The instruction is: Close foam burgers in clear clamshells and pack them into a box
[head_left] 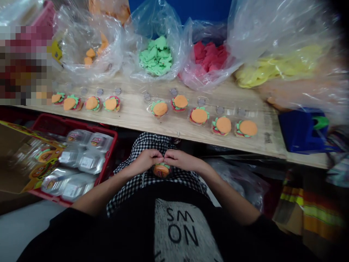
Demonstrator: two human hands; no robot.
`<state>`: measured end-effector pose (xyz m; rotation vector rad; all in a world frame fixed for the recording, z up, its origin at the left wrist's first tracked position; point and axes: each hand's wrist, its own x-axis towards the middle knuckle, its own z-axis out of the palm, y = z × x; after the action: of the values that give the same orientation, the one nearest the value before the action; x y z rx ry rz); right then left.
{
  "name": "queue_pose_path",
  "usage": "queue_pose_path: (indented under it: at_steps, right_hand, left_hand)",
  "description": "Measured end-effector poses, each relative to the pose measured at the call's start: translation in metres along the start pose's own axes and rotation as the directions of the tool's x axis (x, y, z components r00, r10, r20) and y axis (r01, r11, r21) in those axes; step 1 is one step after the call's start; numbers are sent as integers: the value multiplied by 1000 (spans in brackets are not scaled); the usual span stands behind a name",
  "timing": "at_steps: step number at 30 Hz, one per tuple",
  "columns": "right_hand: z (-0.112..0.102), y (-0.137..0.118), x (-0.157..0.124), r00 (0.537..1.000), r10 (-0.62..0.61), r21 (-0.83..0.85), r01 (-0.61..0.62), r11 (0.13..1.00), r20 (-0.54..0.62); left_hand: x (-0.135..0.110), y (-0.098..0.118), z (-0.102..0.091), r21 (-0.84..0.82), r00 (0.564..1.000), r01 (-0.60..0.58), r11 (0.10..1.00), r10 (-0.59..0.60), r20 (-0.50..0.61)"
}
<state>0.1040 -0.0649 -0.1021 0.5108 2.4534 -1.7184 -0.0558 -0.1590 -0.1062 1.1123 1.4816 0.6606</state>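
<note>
Over my lap I hold a toy burger in a clear plastic box (pixel 161 170), its orange bun facing up and a printed label on the near side. My left hand (pixel 147 160) pinches the box's far edge from the left. From the right, my right hand (pixel 178 159) closes on the same edge, the fingertips of both hands nearly touching. Just beyond, on the wooden table (pixel 131 122), stands a row of toy burgers in open clear boxes; one burger (pixel 199 115) shows green and red layers under its bun.
Clear bags of green pieces (pixel 156 56), red pieces (pixel 209 56) and yellow pieces (pixel 283 65) line the table's back. At lower left, a red crate (pixel 116 140) holds several closed boxes beside a cardboard box (pixel 13 163). A blue bin (pixel 297 131) is at right.
</note>
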Motion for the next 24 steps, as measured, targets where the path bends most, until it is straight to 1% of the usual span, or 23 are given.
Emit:
queue_pose_path:
  at_steps: [3, 5, 8, 10, 12, 14, 16, 19, 22, 24]
  right_hand:
    - [1, 5, 3, 999, -39, -11, 39, 999, 36]
    - [2, 9, 5, 998, -55, -10, 55, 998, 40]
    - [4, 17, 6, 999, -43, 9, 43, 999, -26]
    - [8, 23, 6, 995, -8, 95, 18, 995, -100]
    - [14, 29, 5, 984, 85, 277, -40, 960, -154]
    - [21, 35, 4, 968, 208, 468, -119, 876, -141]
    - [28, 38, 2, 951, 294, 580, -185, 793, -98]
    - [32, 35, 2, 947, 313, 648, -195, 736, -70]
    - [29, 25, 7, 943, 317, 686, -163, 709, -104]
    - [27, 15, 12, 935, 327, 683, -151, 715, -136]
  left_hand:
    - [1, -2, 0, -16, 1000, 18, 1000, -17, 26]
    - [3, -3, -1, -7, 999, 17, 1000, -16, 46]
    - [7, -8, -7, 23, 998, -2, 1000, 0, 69]
    - [9, -15, -12, 36, 999, -17, 999, 15, 52]
    - [9, -25, -17, 14, 1000, -5, 1000, 5, 1]
    - [6, -35, -20, -81, 997, 47, 996, -52, -60]
    - [2, -43, -22, -228, 987, 100, 968, -126, -104]
    - [-4, -46, -22, -426, 963, 139, 894, -222, -153]
    - [-7, -41, -23, -574, 932, 185, 797, -328, -154]
    - [-8, -36, -23, -651, 913, 205, 731, -383, -143]
